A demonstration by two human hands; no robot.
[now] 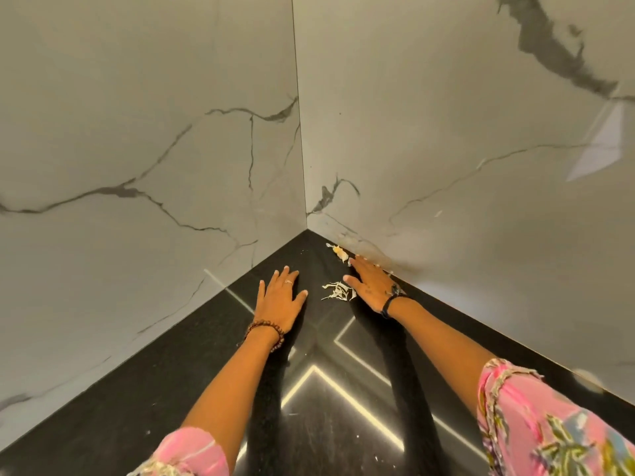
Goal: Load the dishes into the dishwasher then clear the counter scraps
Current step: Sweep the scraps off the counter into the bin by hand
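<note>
Table: a glossy black stone table [192,383] runs into a corner between two grey-white marble-patterned walls [137,132]; bright strip lights reflect in its surface.
Left hand: the left hand [280,302] lies flat, palm down, on the table, fingers straight and spread, holding nothing. It wears a thin ring and a dark beaded bracelet [266,333] at the wrist.
Right hand: the right hand [369,283] reaches toward the corner along the right wall, fingers straight and together, edge of the palm down on the table, gripping nothing. A black wristband [390,304] circles the wrist.
Scraps: a small heap of pale shredded scraps [338,291] lies on the table just beside the right hand's thumb, between the two hands. A second yellowish-white scrap bit [340,252] sits against the foot of the right wall, just beyond the right fingertips.
Sleeves: pink flower-print sleeves [536,427] cover both upper forearms.
Small crumbs: pale specks dot the near table.
</note>
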